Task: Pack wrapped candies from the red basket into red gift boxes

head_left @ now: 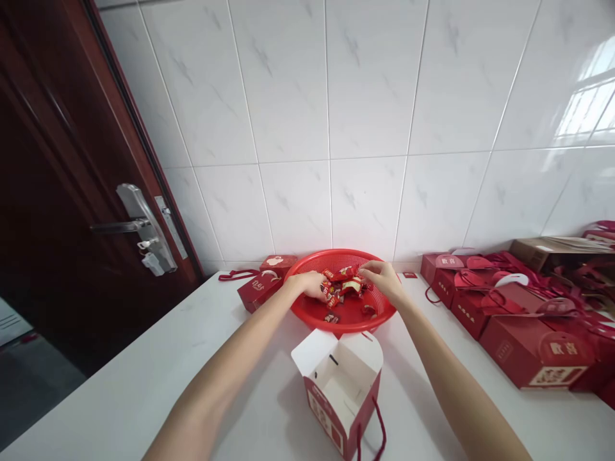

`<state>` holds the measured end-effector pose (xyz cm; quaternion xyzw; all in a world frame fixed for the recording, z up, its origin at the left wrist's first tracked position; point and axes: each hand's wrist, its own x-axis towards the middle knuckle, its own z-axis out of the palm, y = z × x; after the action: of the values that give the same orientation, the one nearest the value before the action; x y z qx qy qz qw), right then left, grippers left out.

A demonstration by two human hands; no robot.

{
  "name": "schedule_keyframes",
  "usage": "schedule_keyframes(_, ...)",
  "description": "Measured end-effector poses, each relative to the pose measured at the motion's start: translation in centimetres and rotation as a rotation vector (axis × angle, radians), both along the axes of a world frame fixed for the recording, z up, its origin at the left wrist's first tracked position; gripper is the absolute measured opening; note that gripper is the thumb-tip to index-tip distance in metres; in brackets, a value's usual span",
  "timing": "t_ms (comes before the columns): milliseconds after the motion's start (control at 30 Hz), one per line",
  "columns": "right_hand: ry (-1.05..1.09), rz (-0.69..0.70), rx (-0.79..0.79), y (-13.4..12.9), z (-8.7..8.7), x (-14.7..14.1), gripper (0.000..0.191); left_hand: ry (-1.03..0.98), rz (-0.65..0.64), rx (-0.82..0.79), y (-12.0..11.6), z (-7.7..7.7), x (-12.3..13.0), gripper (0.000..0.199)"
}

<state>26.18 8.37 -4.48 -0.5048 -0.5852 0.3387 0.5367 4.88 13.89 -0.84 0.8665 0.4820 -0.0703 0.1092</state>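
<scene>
A red plastic basket (312, 264) stands against the wall with several red-wrapped candies (353, 286) inside. My left hand (311, 285) reaches over its left side, fingers curled down against a red candy packet (331, 296). From the right, my right hand (382, 278) dips in with its fingers drawn together beside the wrapped candies; its fingertips are partly hidden. Between my forearms and in front of the basket, a red gift box (327, 413) stands with its white-lined flaps raised, nothing visible in it, and a dark red cord handle (379, 429) hanging at its side.
Two closed red boxes (259, 291) sit left of the basket, with a ribbon by them. Many red gift boxes (533, 346) crowd the right of the white table (192, 371), near a cardboard box (533, 253). A brown door (72, 160) is at left, a tiled wall (365, 96) behind.
</scene>
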Motion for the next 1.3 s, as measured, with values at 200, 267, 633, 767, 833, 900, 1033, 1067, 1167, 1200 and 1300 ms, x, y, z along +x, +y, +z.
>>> schedule_keyframes(200, 0.044, 0.08, -0.106, 0.7, -0.7, 0.2, 0.015, 0.013, 0.062, -0.012, 4.9, -1.7, 1.0, 0.041)
schedule_keyframes(267, 0.043, 0.097, -0.126, 0.7, -0.8, 0.2, 0.014, 0.01, 0.074, -0.004, 5.5, -2.5, 1.8, 0.056)
schedule_keyframes(633, 0.018, 0.113, -0.2, 0.7, -1.0, 0.0, 0.009, -0.07, 0.039, -0.172, 7.0, -4.9, 2.0, 0.082)
schedule_keyframes(767, 0.015, 0.093, -0.198, 0.4, -0.8, -0.1, 0.006, -0.243, -0.066, -0.218, 6.8, -4.7, 1.9, 0.045)
schedule_keyframes(833, 0.01, 0.083, -0.205, 0.2, -0.7, -0.2, 0.006, -0.369, -0.129, -0.244, 6.5, -4.3, 2.0, 0.035)
schedule_keyframes(900, 0.011, 0.064, -0.215, 0.2, -0.6, -0.2, 0.005, -0.5, -0.185, -0.264, 6.1, -3.8, 2.2, 0.032)
schedule_keyframes(1033, 0.026, 0.006, -0.224, 0.3, -0.6, -0.1, 0.004, -0.706, -0.242, -0.292, 5.3, -3.0, 2.3, 0.03)
schedule_keyframes(1067, 0.03, -0.005, -0.225, 0.4, -0.6, -0.1, 0.007, -0.743, -0.243, -0.3, 5.2, -2.9, 2.2, 0.03)
schedule_keyframes(1167, 0.045, 0.0, -0.24, 0.4, -0.7, -0.1, 0.017, -0.843, -0.235, -0.317, 4.8, -2.6, 2.0, 0.03)
schedule_keyframes(1200, 0.052, 0.017, -0.249, 0.4, -0.7, -0.1, 0.021, -0.874, -0.227, -0.318, 4.8, -2.5, 2.0, 0.031)
schedule_keyframes(1300, 0.076, 0.077, -0.273, 0.2, -0.8, -0.1, 0.031, -0.944, -0.192, -0.323, 4.6, -2.3, 1.8, 0.037)
